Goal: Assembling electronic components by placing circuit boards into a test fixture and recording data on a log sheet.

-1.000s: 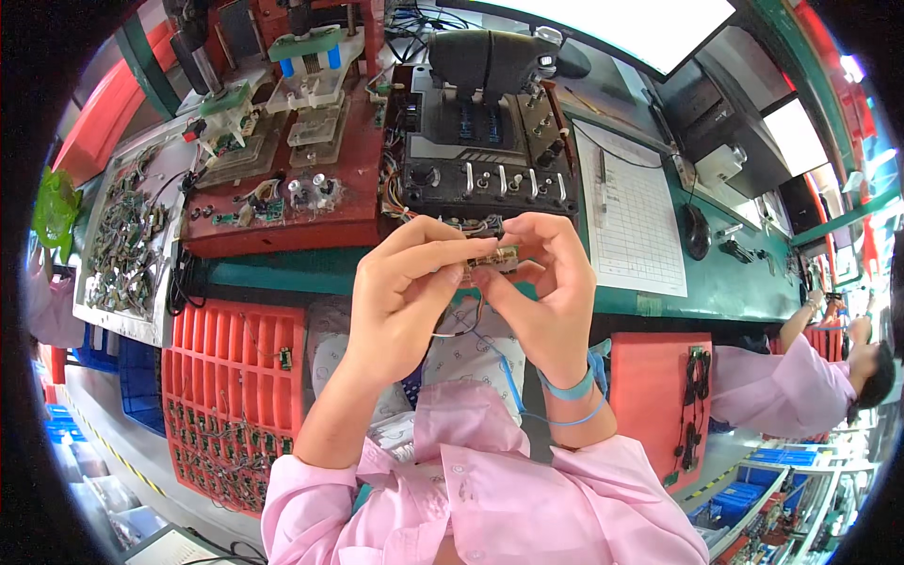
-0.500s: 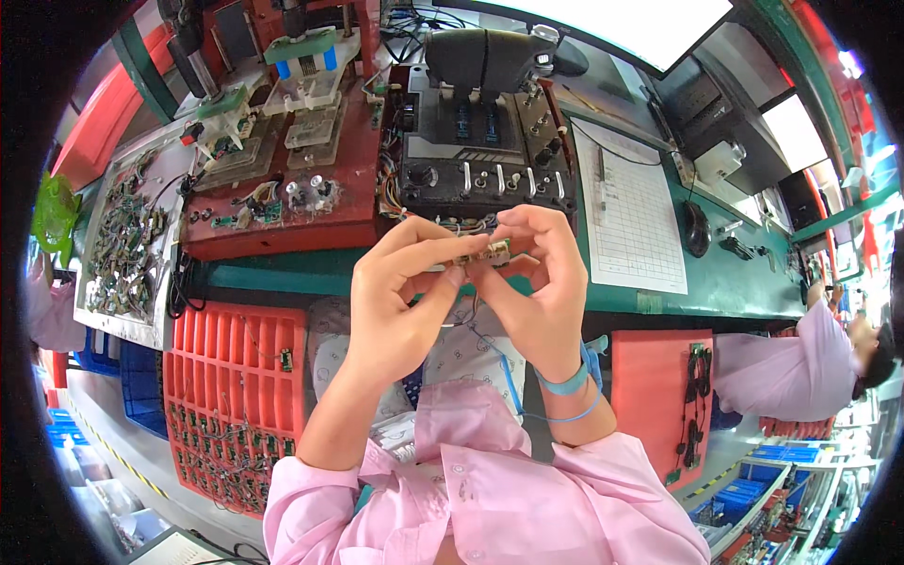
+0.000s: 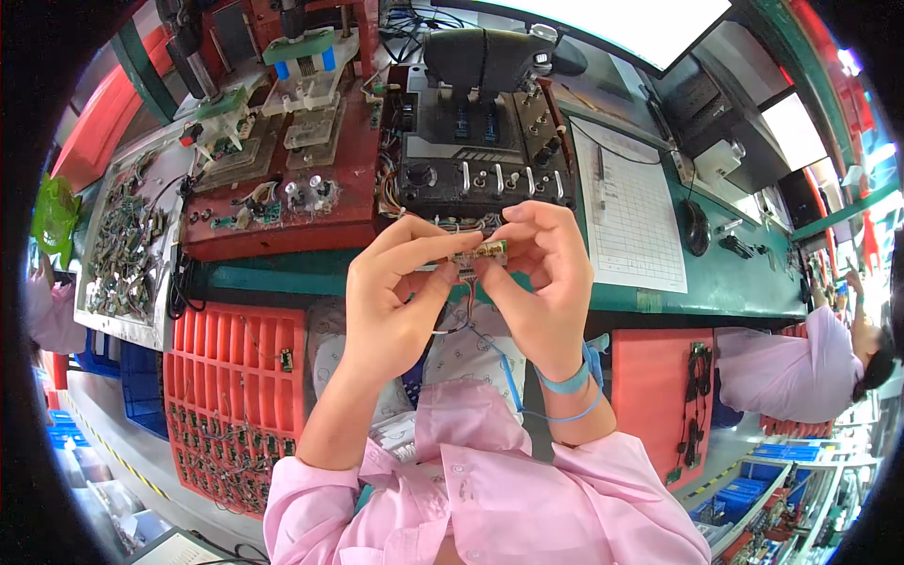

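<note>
Between my two hands, in front of the black test fixture [image 3: 485, 174], is a small green circuit board [image 3: 491, 250]. A white plug with thin wires [image 3: 467, 272] sits at its near edge, and the wires hang down toward my lap. My left hand [image 3: 400, 292] pinches the board's left end and the plug with thumb and fingertips. My right hand [image 3: 541, 282] grips the board's right end, thumb below and fingers behind. Around my right wrist is a blue wrist strap [image 3: 568, 381] with a coiled cord. Fingers hide part of the board.
A red fixture [image 3: 282, 221] with clear plates stands left of the black one. Farther left, a white tray [image 3: 151, 325] holds many wired boards. Below it is a red slotted tray [image 3: 235, 325] of boards. At right lie a paper sheet [image 3: 640, 226] and a mouse [image 3: 696, 228].
The board has turned slightly in my fingers, so its face and the white plug with wires show more. Both hands stay nearly in place. The person at far right has shifted a little.
</note>
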The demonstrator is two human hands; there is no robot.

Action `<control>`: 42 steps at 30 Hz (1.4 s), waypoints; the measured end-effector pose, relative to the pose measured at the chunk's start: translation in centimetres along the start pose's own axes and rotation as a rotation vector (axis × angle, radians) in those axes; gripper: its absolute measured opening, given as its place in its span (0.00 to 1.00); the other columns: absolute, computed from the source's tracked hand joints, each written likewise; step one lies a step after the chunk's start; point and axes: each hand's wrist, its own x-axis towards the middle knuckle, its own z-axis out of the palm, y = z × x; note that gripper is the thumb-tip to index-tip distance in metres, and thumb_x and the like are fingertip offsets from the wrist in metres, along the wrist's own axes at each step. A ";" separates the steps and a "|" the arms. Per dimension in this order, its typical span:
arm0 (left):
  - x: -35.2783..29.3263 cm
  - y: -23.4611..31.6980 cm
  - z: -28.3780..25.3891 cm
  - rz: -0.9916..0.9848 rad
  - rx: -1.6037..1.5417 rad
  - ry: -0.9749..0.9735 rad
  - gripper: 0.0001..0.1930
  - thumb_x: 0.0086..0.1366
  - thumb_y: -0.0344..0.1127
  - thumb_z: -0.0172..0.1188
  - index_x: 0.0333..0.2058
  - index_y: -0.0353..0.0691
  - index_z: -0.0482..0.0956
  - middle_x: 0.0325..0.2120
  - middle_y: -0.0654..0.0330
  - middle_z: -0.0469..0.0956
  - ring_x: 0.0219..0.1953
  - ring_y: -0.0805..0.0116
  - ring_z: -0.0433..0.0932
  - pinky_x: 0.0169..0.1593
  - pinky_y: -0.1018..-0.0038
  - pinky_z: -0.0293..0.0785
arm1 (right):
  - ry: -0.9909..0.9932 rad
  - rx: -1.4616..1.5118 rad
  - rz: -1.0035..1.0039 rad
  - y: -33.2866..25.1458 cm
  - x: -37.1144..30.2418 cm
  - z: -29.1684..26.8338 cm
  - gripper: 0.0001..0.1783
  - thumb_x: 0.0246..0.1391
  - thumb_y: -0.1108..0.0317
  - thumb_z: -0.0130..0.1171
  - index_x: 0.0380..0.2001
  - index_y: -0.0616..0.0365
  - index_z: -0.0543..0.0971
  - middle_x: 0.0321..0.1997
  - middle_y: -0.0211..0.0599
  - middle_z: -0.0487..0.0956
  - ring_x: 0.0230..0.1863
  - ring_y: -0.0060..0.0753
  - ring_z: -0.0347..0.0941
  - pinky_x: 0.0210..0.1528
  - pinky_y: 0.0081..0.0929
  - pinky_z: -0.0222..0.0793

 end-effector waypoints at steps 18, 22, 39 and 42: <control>0.3 -0.3 -0.9 -0.033 -0.116 0.090 0.15 0.54 0.15 0.52 0.41 0.27 0.79 0.33 0.58 0.72 0.37 0.74 0.71 0.39 0.80 0.72 | -0.037 0.275 0.070 0.1 0.7 -1.0 0.22 0.54 0.76 0.53 0.54 0.61 0.65 0.42 0.43 0.77 0.43 0.29 0.74 0.44 0.23 0.71; 0.3 -0.2 -1.8 -0.040 -0.142 0.104 0.15 0.54 0.16 0.52 0.41 0.26 0.79 0.35 0.58 0.72 0.38 0.73 0.70 0.39 0.79 0.73 | -0.226 1.311 0.344 1.5 1.1 -3.4 0.37 0.63 0.43 0.33 0.58 0.68 0.64 0.55 0.54 0.71 0.52 0.43 0.70 0.52 0.34 0.67; 0.3 0.1 -2.4 -0.070 -0.146 0.150 0.15 0.53 0.17 0.53 0.41 0.26 0.79 0.36 0.58 0.73 0.37 0.74 0.71 0.39 0.81 0.74 | -0.275 1.262 0.365 0.8 0.8 -2.7 0.36 0.61 0.48 0.42 0.60 0.69 0.61 0.56 0.53 0.70 0.54 0.42 0.67 0.55 0.35 0.66; 0.3 0.6 -2.1 -0.045 -0.149 0.102 0.15 0.53 0.17 0.54 0.41 0.27 0.79 0.36 0.58 0.73 0.37 0.74 0.71 0.39 0.80 0.75 | -0.212 0.754 0.395 0.6 0.5 -2.3 0.30 0.58 0.57 0.51 0.58 0.65 0.65 0.51 0.45 0.73 0.51 0.34 0.68 0.53 0.31 0.66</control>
